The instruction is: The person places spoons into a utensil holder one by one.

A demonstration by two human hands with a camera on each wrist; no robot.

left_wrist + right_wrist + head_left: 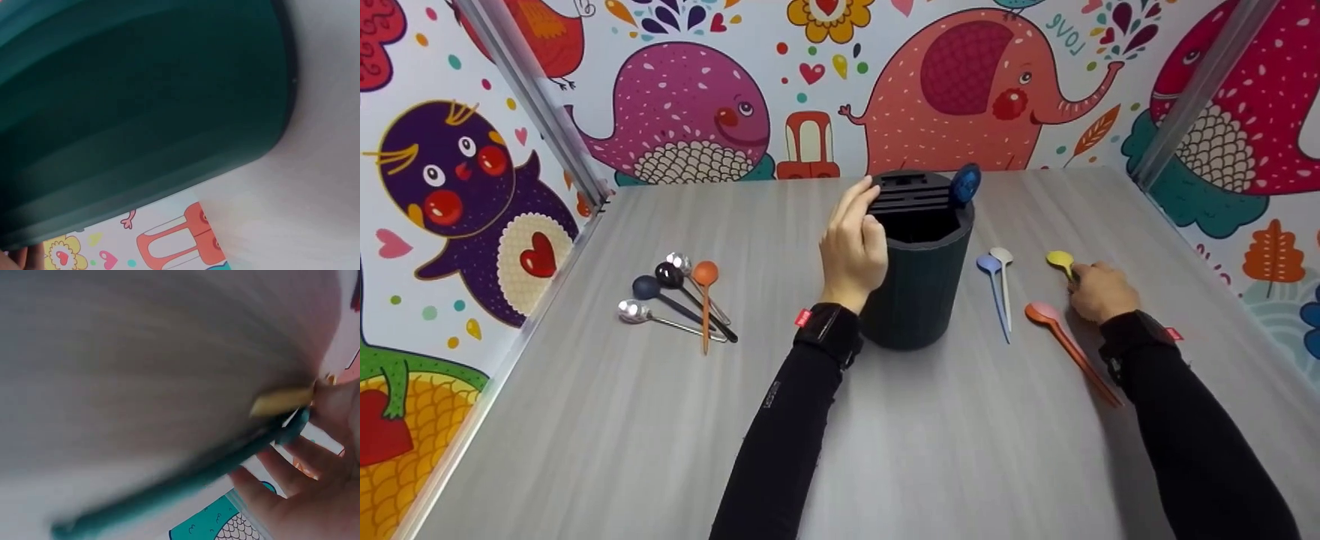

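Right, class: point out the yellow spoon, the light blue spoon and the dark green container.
Yellow spoon [1060, 259], head view: on its bowl.
Light blue spoon [988, 263], head view: on its bowl.
Dark green container [919, 285], head view: on its outer wall.

Even, bright light fills the head view, glinting on metal spoons [632, 310] toward nine o'clock. The right wrist view is dimmer, its teal handle [152, 499] blurred toward seven o'clock.
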